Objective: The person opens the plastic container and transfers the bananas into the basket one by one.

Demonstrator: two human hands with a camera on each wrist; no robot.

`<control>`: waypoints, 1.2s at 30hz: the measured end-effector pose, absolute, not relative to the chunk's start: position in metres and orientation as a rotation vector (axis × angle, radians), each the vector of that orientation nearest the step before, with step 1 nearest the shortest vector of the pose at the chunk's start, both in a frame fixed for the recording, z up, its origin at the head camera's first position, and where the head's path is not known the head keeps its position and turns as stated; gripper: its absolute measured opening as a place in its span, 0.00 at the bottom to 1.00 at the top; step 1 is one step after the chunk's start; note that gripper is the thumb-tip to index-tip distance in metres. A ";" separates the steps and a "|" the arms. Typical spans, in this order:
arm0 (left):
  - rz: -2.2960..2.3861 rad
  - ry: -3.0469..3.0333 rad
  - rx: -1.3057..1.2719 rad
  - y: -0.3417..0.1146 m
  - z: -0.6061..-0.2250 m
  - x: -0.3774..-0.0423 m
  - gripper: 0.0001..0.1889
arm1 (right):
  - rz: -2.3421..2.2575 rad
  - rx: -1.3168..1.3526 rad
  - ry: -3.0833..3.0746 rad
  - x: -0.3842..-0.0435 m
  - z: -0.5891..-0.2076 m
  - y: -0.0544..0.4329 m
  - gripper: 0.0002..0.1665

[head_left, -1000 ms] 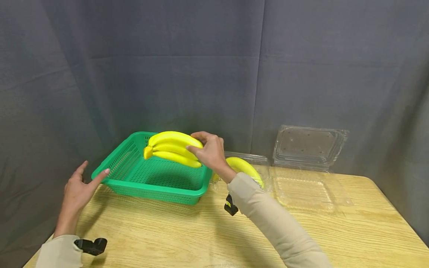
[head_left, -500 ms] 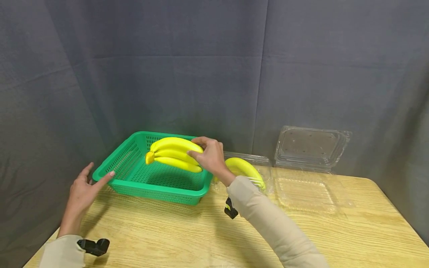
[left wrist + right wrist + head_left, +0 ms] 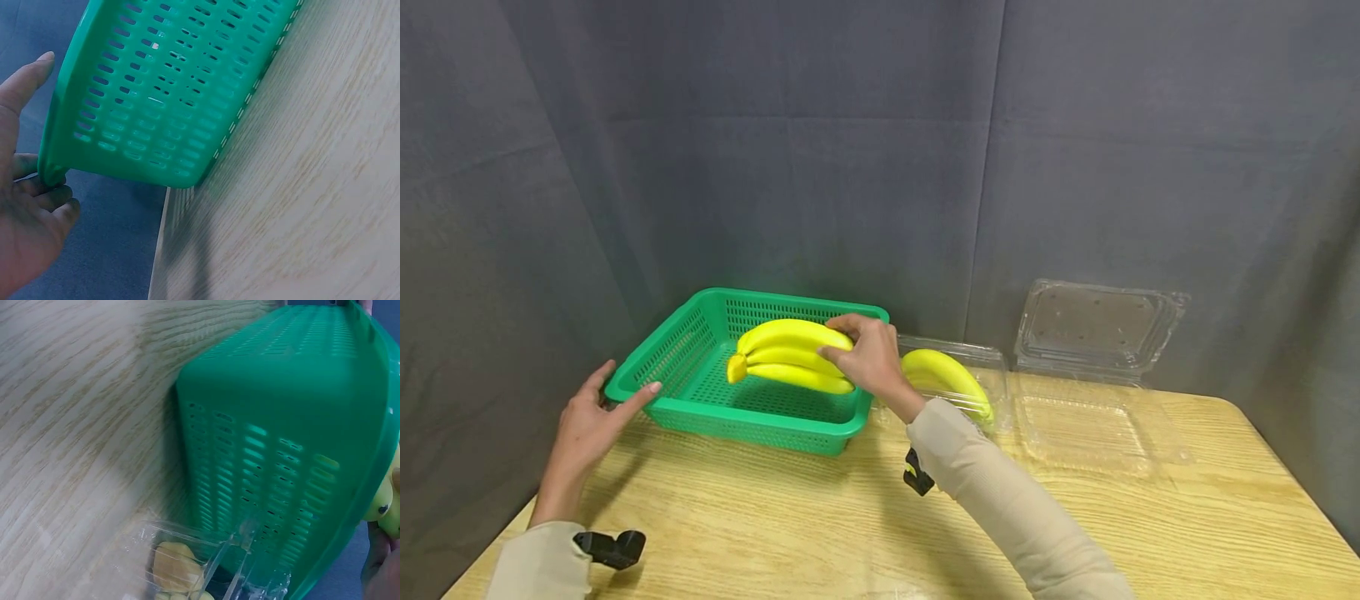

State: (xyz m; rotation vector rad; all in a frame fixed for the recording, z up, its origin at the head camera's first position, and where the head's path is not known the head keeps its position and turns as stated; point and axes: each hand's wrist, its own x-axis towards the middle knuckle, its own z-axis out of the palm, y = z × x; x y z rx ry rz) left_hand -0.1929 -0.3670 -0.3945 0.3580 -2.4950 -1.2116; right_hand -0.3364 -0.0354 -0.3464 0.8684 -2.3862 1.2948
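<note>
My right hand (image 3: 872, 358) pinches the tip end of a yellow banana bunch (image 3: 793, 354), thumb on the near side. The bunch lies level within the outline of a green basket (image 3: 752, 421), its stem end pointing left. At the basket's left corner is my left hand (image 3: 583, 429). The left wrist view shows its fingers (image 3: 59, 203) curled under the rim, with one finger sticking up past it. Only the banana tips (image 3: 382, 500) show beyond the rim in the right wrist view, and most of the right hand is out of frame there.
Right of the basket, a clear plastic container (image 3: 996, 375) holds another banana bunch (image 3: 951, 383). Farther right stands a second clear clamshell container (image 3: 1082, 417), its lid (image 3: 1093, 325) raised. A grey curtain (image 3: 880, 167) hangs behind the wooden table (image 3: 760, 517).
My right hand has lowered the banana bunch into the basket's outline. My left hand has shifted slightly right, onto the basket's corner. The containers have stayed put.
</note>
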 end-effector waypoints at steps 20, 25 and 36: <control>-1.192 -2.542 0.336 -0.365 -0.396 -0.189 0.51 | 1.249 0.948 -2.422 -0.333 -0.354 -0.038 0.21; -1.178 -2.562 0.331 -0.365 -0.394 -0.189 0.51 | 1.255 0.951 -2.420 -0.331 -0.356 -0.040 0.20; -1.189 -2.570 0.351 -0.365 -0.392 -0.189 0.52 | 1.234 1.019 -2.399 -0.326 -0.357 -0.042 0.19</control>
